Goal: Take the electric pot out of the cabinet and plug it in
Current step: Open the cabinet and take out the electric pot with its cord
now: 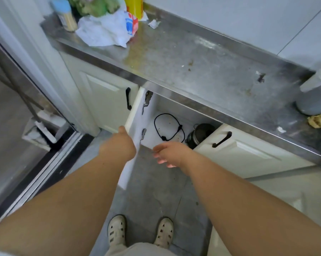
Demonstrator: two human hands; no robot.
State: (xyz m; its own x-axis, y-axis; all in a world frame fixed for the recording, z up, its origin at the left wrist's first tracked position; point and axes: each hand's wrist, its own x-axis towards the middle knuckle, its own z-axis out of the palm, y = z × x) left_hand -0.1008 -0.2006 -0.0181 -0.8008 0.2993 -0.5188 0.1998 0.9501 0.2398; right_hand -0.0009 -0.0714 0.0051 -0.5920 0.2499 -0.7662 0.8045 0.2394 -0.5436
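Note:
Inside the open lower cabinet a dark electric pot sits at the right, partly hidden by the closed neighbouring door. Its black power cord lies looped on the white cabinet floor to the pot's left. The white cabinet door is swung open toward me. My left hand grips the door's outer edge. In front of the cabinet opening, just below the cord, my right hand hovers with fingers apart and holds nothing.
A stained steel countertop runs above, with a crumpled plastic bag and jars at its far left and a grey cup at the right. Closed doors with black handles flank the opening. A mop bucket stands left.

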